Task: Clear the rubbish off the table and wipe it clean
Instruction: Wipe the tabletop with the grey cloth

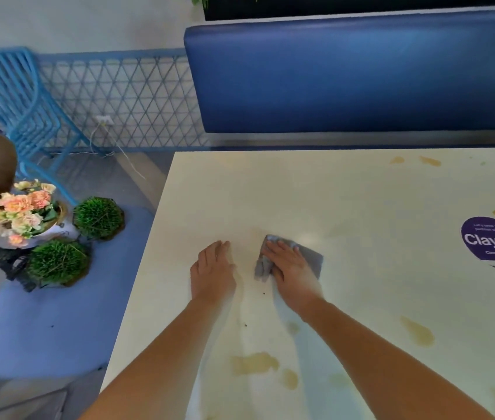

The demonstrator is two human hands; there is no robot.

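Grey cleaning cloth (288,259) is lying mid-table under the flat, straight-fingered right hand (290,263) — the left hand (213,268) is bracing flat, holding nothing — so overlapping, firmly pressed strokes toward the brown stains (254,362) are advisable.

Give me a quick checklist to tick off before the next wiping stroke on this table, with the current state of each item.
1. Cloth under the wiping hand: ok. The right hand lies flat on the grey cloth.
2. Other hand out of the cloth's way: ok. The left hand rests flat on the table, beside the cloth and apart from it.
3. Rubbish off the table: ok in view; only small dark specks show.
4. Stains gone: not ok. Brown stains remain near the person, more to the right.
5. ClayGo sticker area wiped: not ok, stains beside it.
6. Cloth damp enough: cannot tell.
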